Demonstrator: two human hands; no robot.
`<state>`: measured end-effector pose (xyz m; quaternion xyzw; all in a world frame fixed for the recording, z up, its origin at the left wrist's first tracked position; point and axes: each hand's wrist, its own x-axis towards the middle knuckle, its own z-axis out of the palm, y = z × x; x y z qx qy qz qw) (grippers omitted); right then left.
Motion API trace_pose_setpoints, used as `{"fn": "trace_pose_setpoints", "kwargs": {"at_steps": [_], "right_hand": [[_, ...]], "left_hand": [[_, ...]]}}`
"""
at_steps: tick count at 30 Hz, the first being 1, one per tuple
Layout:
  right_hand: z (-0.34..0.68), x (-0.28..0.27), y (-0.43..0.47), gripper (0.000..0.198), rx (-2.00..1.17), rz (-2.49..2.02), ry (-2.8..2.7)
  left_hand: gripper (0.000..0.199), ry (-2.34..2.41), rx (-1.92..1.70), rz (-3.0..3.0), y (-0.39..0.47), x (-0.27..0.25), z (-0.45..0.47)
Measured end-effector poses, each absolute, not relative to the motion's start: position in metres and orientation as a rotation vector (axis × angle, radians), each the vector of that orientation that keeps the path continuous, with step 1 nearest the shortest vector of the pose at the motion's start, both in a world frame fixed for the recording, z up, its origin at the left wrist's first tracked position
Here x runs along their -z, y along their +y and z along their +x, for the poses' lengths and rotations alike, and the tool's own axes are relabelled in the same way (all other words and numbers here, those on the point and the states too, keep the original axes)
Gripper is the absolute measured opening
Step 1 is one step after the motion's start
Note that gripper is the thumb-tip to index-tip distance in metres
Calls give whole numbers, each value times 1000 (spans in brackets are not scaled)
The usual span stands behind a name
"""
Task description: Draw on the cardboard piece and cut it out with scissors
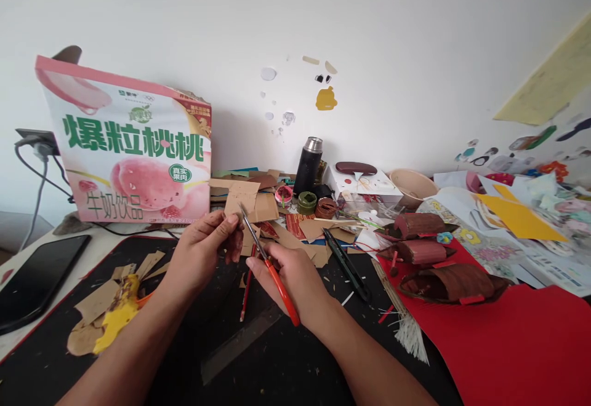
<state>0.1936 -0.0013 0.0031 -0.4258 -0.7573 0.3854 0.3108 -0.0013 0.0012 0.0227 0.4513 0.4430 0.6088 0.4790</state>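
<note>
My right hand (pixel 300 280) is closed around the scissors (pixel 282 292), which have orange handles and metal blades. Their blades point up and left, with the tips beside the fingers of my left hand (pixel 205 246). Thumb and fingertips of that left hand are pinched together; whatever lies between them is too small to make out. Behind the hands are brown cardboard pieces (pixel 265 207). Below the blades a red pencil (pixel 247 295) rests on the black mat (pixel 277 381). A dark green utility knife (pixel 346 264) lies to the right of my right hand.
A large pink drink carton (pixel 124 147) stands at the back left, near a phone (pixel 41 277). Paint jars (pixel 306 203) and a black thermos (pixel 308 169) stand behind. Brown model boats (pixel 455 283) sit on red paper (pixel 517 332) at right. Cardboard scraps (pixel 99 301) lie left.
</note>
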Motion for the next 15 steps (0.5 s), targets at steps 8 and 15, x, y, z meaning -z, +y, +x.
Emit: {"fn": "trace_pose_setpoints", "kwargs": {"at_steps": [8, 15], "right_hand": [[192, -3, -3, 25, -919, -1118, -2049], [191, -6, -5, 26, -1082, -1028, -2047]], "left_hand": [[34, 1117, -1420, 1121, -1, -26, -8], [36, 1155, -1397, 1180, 1, -26, -7]]}}
